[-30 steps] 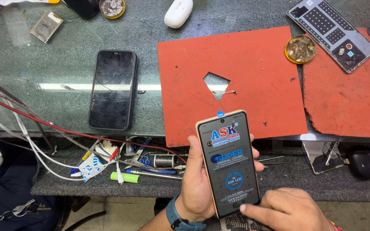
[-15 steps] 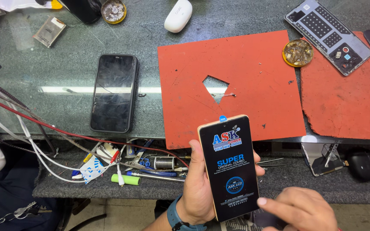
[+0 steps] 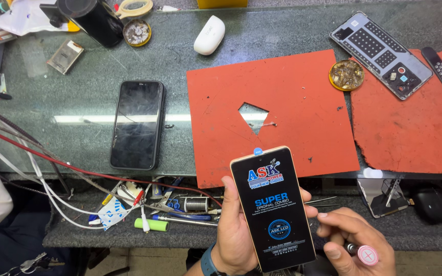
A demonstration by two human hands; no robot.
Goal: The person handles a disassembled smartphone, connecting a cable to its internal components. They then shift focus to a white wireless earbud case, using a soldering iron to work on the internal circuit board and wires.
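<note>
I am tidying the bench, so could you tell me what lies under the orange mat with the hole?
The orange mat lies flat on the green glass bench top, which shows through its cut-out hole. Anything else beneath the mat is covered.

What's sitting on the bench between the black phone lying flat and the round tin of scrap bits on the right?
In the head view, the red mat with a cut-out hole lies between the black phone and the round tin.

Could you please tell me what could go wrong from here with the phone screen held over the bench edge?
The left hand holds the new screen by its edges, out past the bench edge, so a slip could drop it. The right hand holds a small pink-capped tool beside the screen; its tip is hidden, and it might scratch the film. Loose tools and cables lie just below on the lower shelf.
</note>
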